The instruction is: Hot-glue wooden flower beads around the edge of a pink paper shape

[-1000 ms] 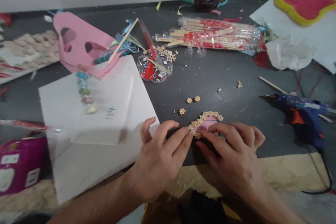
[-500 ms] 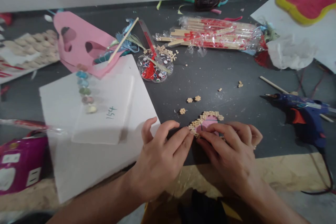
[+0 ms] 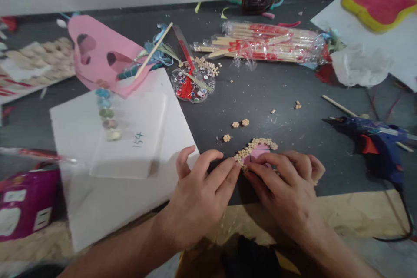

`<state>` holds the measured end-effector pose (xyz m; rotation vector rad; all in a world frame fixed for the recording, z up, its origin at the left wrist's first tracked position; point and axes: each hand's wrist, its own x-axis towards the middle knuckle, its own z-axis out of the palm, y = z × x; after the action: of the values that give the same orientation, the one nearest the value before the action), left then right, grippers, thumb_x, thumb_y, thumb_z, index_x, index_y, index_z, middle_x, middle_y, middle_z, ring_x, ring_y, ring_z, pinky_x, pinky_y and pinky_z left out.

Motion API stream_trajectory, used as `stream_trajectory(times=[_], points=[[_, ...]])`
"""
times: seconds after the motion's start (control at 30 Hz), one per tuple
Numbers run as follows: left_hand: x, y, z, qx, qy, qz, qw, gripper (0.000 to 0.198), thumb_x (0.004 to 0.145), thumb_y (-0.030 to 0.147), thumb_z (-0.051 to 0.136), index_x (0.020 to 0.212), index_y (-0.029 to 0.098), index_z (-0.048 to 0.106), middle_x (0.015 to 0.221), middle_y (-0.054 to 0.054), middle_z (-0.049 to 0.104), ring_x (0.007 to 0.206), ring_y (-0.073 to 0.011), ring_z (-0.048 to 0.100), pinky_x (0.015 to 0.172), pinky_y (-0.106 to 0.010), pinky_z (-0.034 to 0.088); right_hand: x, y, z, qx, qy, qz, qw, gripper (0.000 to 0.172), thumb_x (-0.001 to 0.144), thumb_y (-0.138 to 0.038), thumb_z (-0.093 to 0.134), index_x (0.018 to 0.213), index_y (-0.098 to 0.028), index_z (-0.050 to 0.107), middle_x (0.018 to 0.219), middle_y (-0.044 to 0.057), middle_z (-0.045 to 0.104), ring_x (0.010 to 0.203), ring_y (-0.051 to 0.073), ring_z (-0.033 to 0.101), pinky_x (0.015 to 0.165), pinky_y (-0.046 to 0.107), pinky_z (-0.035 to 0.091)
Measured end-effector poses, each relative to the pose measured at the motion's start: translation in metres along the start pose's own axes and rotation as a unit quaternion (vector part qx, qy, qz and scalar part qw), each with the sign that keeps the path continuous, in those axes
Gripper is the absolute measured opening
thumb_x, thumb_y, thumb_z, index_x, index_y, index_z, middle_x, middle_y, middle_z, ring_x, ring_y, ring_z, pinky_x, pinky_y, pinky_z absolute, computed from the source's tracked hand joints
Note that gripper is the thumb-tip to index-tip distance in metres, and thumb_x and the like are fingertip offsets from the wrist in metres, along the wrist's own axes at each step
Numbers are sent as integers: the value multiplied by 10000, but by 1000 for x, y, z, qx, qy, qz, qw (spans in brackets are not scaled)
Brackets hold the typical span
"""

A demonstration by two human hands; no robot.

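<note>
Beaded pink piece, touching left hand, partly under right hand

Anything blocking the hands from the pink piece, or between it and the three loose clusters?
Nothing visible: the left hand and right hand are at the pink piece; only tabletop shows between its beaded edge and the clusters.

This is a handicraft workspace; whether it belongs to a workshop or a home cannot be told. A hot-glue gun lies on the dark tabletop with plastic-wrapped chopsticks, a red tassel, googly eyes and cut pink paper. Small wooden bits edge a pink piece.
</note>
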<state>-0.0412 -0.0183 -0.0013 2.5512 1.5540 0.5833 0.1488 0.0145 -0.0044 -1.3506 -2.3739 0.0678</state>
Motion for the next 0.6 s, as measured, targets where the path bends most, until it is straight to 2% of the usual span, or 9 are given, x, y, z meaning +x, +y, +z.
stream_trajectory(times=[0.23,0.6], points=[[1,0,0,-13,-1,-7,1000,273,961,158,426,1119,136,648,1094,-17,702,1042,-239,507,1021,-523,187,0,0,-1,-5,1,0,1000,186,808,-362,674,973,-278,688,932,34,680,920,255,504,835,461,327],[0,0,0,-11,2,-5,1000,252,948,157,458,1108,142,653,1080,-15,703,1034,-241,513,1029,-528,181,1,1,2,6,2,-7,1000,126,821,-310,672,944,-288,692,911,9,686,907,230,504,833,446,330]])
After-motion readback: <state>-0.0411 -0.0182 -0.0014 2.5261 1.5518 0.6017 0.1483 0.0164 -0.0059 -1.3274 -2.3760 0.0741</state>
